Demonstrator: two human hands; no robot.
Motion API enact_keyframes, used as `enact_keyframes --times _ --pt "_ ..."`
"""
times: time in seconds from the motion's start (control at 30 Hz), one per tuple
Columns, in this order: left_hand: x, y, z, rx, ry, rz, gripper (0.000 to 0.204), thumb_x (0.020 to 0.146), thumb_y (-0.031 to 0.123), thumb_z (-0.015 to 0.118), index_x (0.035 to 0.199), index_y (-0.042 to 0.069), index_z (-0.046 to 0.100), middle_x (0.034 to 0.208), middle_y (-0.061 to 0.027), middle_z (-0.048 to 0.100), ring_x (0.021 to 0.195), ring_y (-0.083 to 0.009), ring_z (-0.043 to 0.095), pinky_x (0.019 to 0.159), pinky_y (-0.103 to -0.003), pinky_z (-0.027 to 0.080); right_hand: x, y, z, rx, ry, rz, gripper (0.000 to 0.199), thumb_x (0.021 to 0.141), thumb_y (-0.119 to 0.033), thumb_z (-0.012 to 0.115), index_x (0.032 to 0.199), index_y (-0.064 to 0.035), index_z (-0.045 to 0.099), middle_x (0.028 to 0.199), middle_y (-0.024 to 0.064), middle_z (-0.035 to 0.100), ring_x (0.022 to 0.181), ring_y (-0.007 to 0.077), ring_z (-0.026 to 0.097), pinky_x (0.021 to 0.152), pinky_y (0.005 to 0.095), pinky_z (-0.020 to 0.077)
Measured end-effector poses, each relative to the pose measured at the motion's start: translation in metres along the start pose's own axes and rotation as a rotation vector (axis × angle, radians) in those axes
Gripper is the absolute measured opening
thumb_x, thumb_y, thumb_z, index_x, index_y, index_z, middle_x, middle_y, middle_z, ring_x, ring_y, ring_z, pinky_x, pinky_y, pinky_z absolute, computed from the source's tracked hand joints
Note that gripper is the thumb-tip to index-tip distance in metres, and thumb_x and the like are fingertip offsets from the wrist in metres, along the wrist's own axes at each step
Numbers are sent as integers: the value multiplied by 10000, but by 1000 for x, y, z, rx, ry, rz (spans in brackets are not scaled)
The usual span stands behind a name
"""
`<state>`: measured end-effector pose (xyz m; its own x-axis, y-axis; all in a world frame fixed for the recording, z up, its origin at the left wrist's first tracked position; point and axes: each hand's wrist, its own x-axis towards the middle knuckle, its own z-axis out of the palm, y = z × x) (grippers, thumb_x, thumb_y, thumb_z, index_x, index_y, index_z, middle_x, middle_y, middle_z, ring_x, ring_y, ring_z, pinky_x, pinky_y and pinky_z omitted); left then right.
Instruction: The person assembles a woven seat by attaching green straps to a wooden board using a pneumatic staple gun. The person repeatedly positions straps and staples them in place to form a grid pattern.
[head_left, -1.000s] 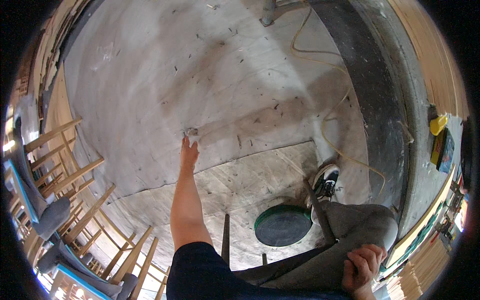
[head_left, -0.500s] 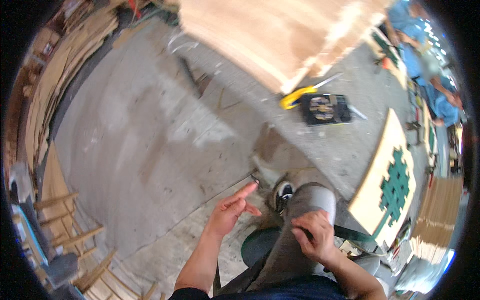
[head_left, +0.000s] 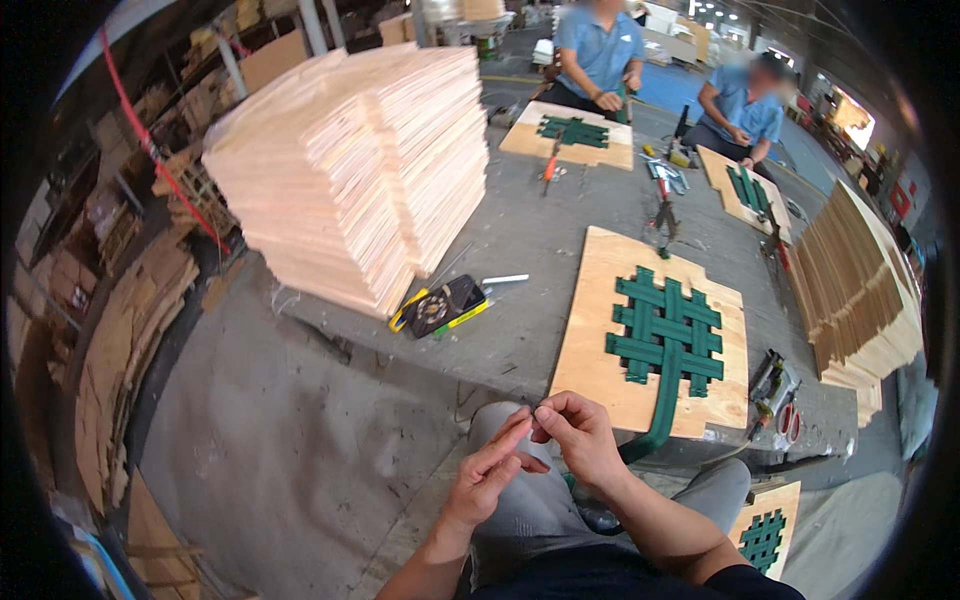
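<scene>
My left hand (head_left: 490, 478) is over my lap, its fingers stretched out and pointing up to the right. My right hand (head_left: 580, 438) is beside it, thumb and forefinger pinched together at the left fingertips. Whatever lies in that pinch is too small to make out. Just beyond both hands, a plywood board (head_left: 588, 310) rests at the table's near edge. Dark green webbing straps (head_left: 672, 335) are woven across its middle, and one long strap end (head_left: 662, 420) hangs over the edge towards my legs.
A tall stack of plywood boards (head_left: 345, 190) stands left on the table (head_left: 530, 230). Near it lies a black case with a yellow edge (head_left: 445, 308). At right are a staple gun (head_left: 770, 385), scissors (head_left: 790, 423) and more stacked boards (head_left: 850, 290). Two people work across the table.
My view has swung up and right, bringing the woven board in front of me. My hands, apart before, have come together, the right one now pinching at the left fingertips.
</scene>
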<state>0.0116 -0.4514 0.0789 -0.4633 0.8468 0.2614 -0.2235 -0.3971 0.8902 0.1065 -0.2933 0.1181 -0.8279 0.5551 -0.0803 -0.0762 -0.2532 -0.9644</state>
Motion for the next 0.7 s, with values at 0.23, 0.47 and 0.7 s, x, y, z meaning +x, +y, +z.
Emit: enact_keyframes --times 0.23,0.47,0.7 --pt "46 -37 14 102 137 -223 458 1016 82 551 1472 42 535 1592 -112 437 1112 -229 691 884 -311 537 7 -33 -90 -4 275 -161 157 1020 -154 642 934 -24 643 793 36 666 705 123 626 679 283 513" --pt "186 -120 -13 1178 58 58 540 968 241 637 1471 80 524 1541 -161 481 1346 -351 528 1100 -478 415 84 -98 -171 -61 377 -240 196 1023 -194 628 924 -25 645 785 11 635 681 97 596 631 269 482" --pt "213 -155 6 1466 -28 -71 688 944 419 607 1539 119 435 1581 -107 450 1512 -358 301 1247 -544 143 197 -98 -225 -16 482 13 199 1036 -247 611 993 -55 645 851 21 652 700 133 617 638 301 488"
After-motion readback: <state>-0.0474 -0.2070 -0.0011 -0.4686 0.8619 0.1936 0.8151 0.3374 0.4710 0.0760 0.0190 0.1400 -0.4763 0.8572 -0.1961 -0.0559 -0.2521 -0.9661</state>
